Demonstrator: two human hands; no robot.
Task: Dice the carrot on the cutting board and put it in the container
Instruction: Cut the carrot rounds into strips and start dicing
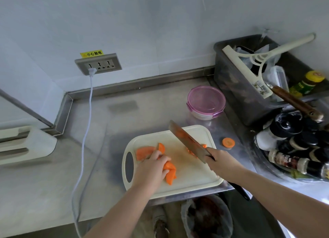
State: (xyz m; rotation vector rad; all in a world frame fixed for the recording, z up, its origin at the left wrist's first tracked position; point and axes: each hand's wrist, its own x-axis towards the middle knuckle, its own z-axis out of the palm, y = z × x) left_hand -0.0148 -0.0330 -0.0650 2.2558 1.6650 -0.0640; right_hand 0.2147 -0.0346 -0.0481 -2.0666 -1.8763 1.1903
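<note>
on the cutting board (194, 173) the left hand (151, 168) curls over carrot chunks (170, 172) – the right hand (221, 162) grips a cleaver (187, 141) above it – the lidded container (206, 102) sits behind the board.

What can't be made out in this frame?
All head view:
- Orange carrot pieces: partly covered by the left hand gripping them; count unclear.
- Wide-bladed steel knife: handle hidden inside the right hand; blade screens small carrot bits behind it.
- Round clear container with pink lid: contents unreadable through the tinted lid.
- Dark spice bottles: labels blurred, some cut by the right edge.
</note>
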